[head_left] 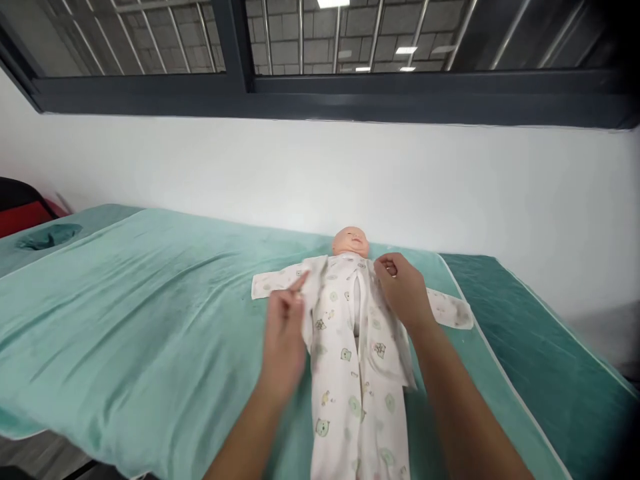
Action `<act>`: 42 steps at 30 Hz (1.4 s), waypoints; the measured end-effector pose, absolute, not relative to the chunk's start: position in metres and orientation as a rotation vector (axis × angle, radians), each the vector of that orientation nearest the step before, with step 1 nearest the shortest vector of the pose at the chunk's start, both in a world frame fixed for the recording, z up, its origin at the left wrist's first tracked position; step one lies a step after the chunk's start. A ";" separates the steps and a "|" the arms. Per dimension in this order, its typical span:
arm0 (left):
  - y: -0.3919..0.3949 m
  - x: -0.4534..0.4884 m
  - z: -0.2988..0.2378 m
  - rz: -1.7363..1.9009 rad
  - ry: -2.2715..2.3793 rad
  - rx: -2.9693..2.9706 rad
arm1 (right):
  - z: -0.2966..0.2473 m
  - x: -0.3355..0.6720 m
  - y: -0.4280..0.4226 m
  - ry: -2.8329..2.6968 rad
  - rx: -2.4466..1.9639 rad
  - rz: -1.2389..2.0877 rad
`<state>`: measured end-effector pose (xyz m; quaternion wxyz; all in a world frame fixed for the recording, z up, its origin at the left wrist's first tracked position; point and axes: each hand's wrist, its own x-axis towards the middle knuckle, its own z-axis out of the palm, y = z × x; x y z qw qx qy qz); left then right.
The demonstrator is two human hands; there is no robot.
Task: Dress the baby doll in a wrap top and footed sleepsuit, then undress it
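Observation:
A baby doll lies on its back, its head toward the wall. White baby clothes with green and brown animal prints cover it, the front parted by a narrow gap and the sleeves spread to both sides. My right hand is closed in a pinch at the upper right front edge of the clothes, near the doll's shoulder. My left hand, smeared by motion, is beside the left chest flap. Its index finger points out toward the cloth and the other fingers are curled; I see nothing held in it.
A light green sheet covers the bed, with darker green cover on the right. At the far left are a hole in the bed and a red and black object. Behind stand a white wall and a dark-framed window.

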<state>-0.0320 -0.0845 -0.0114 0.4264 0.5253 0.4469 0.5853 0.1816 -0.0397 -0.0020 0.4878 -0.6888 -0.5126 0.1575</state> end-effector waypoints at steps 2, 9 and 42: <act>-0.093 -0.019 -0.002 1.131 0.929 1.806 | -0.003 0.178 -0.021 -1.242 -1.721 0.390; -0.078 -0.018 -0.003 1.137 0.687 2.053 | -0.015 0.174 -0.016 -1.219 -1.782 0.437; 0.052 0.049 0.004 0.961 1.021 1.556 | -0.016 0.184 0.000 -0.997 -1.425 0.838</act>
